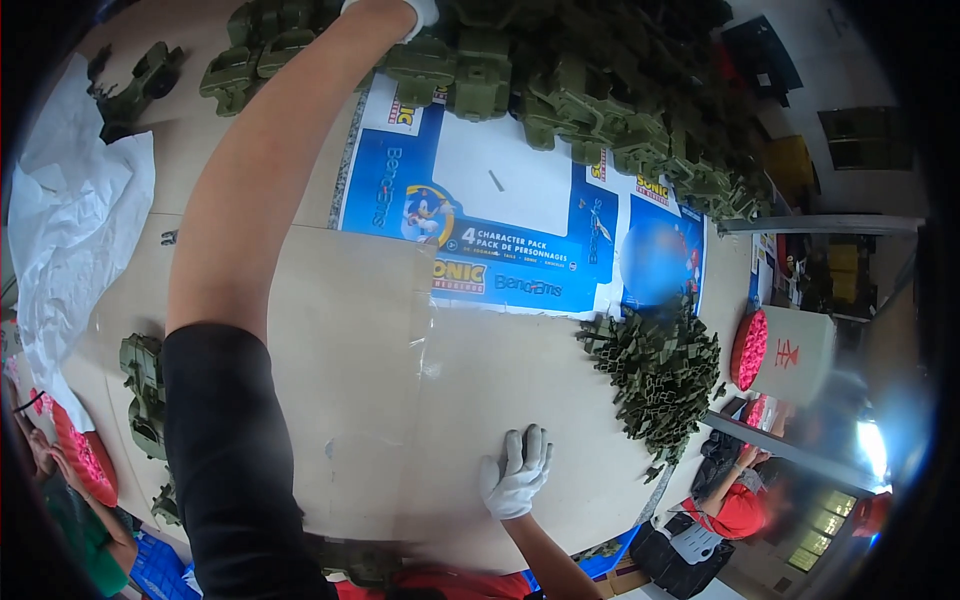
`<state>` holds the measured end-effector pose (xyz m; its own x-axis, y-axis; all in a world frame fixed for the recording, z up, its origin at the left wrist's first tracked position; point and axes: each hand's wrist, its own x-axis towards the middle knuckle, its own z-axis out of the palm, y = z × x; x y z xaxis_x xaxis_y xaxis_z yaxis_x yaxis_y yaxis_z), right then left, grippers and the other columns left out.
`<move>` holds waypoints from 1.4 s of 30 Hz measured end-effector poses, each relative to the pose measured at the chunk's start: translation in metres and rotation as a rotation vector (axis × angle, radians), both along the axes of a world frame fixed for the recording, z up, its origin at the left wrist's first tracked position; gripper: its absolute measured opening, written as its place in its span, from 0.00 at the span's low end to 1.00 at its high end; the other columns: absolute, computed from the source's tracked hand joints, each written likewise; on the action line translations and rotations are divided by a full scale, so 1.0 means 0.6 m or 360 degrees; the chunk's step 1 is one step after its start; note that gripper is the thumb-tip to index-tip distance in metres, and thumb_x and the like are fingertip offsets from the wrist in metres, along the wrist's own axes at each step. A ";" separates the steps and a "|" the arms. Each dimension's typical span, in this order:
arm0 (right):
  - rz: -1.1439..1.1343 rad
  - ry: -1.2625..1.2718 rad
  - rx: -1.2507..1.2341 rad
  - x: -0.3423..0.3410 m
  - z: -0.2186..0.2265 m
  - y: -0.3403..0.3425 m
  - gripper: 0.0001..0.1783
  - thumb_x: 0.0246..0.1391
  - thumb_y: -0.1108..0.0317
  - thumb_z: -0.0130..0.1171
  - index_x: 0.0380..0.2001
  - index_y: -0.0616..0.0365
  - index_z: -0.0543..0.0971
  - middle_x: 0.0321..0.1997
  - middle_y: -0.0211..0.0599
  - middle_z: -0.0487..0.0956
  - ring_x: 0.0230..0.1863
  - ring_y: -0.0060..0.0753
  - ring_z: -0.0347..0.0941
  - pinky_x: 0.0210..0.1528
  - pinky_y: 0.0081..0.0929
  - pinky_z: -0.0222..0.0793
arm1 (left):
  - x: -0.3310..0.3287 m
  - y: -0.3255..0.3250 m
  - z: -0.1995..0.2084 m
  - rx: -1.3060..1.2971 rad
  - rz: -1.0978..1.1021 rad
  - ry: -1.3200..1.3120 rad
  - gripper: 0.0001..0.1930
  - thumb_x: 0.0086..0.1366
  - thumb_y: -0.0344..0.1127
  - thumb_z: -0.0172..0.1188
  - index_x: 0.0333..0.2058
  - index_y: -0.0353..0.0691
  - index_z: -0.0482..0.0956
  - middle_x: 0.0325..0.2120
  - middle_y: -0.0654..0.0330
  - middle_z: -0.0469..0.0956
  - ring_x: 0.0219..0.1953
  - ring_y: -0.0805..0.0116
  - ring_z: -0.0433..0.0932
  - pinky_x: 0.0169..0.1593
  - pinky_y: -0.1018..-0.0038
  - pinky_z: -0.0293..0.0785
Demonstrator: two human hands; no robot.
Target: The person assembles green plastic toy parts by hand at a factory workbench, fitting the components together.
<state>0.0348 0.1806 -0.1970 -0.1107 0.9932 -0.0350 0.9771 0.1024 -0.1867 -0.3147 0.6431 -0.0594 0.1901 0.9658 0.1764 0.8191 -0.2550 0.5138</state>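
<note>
— What was hard to make out?

— The left hand (418,12), in a white glove, was cut off by the top edge where it reached into the heap of olive-green plastic toy vehicle bodies (600,90); whether it gripped one I could not tell. The far end of that heap bent away into the dark rim. A few more green bodies (145,385) lay half hidden behind the left arm's black sleeve.

— And the right hand?

— The right hand (515,472), also gloved white, lay open and flat on the tan cardboard table cover (480,370), holding nothing. The pile of small green clips (660,370) sat near it, to its right.

— Any containers?

— A red basket (750,348) stood at the table's right edge, its contents unclear. A flattened blue-and-white printed carton (500,200) lay beneath the heap; white plastic sheeting (70,230) lay at the left.
</note>
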 end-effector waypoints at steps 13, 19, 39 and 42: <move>-0.0001 0.0059 -0.0065 0.005 0.001 0.002 0.35 0.46 0.59 0.60 0.59 0.55 0.65 0.64 0.60 0.60 0.63 0.68 0.58 0.61 0.64 0.52 | 0.077 0.012 -0.040 -0.0408 0.0919 -0.0041 0.42 0.57 0.25 0.54 0.68 0.43 0.46 0.62 0.37 0.54 0.57 0.40 0.69 0.55 0.59 0.72; -0.0011 0.0054 -0.0054 0.002 0.004 0.002 0.34 0.46 0.59 0.60 0.59 0.54 0.66 0.64 0.60 0.60 0.63 0.68 0.58 0.61 0.64 0.52 | 0.031 0.022 -0.066 -0.0014 0.0413 -0.0535 0.39 0.54 0.30 0.61 0.65 0.46 0.59 0.57 0.42 0.67 0.55 0.49 0.73 0.55 0.62 0.72; -0.0045 0.0048 0.0083 0.001 0.005 0.015 0.28 0.43 0.54 0.60 0.47 0.57 0.74 0.54 0.55 0.67 0.55 0.63 0.62 0.53 0.60 0.58 | 0.100 -0.015 -0.010 -0.0014 0.0732 0.0478 0.36 0.52 0.37 0.64 0.62 0.49 0.64 0.62 0.47 0.60 0.59 0.44 0.67 0.59 0.60 0.68; -0.0011 0.0026 0.0056 0.001 0.004 0.008 0.30 0.43 0.54 0.60 0.50 0.57 0.74 0.57 0.55 0.66 0.58 0.64 0.61 0.56 0.62 0.56 | 0.023 0.003 -0.081 0.0809 -0.0161 0.0183 0.35 0.53 0.36 0.61 0.62 0.49 0.64 0.61 0.49 0.63 0.60 0.48 0.65 0.61 0.60 0.65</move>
<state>0.0356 0.1853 -0.1948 -0.1044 0.9945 0.0015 0.9746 0.1026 -0.1988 -0.3008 0.6446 -0.1082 0.3237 0.7395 0.5902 0.8212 -0.5295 0.2130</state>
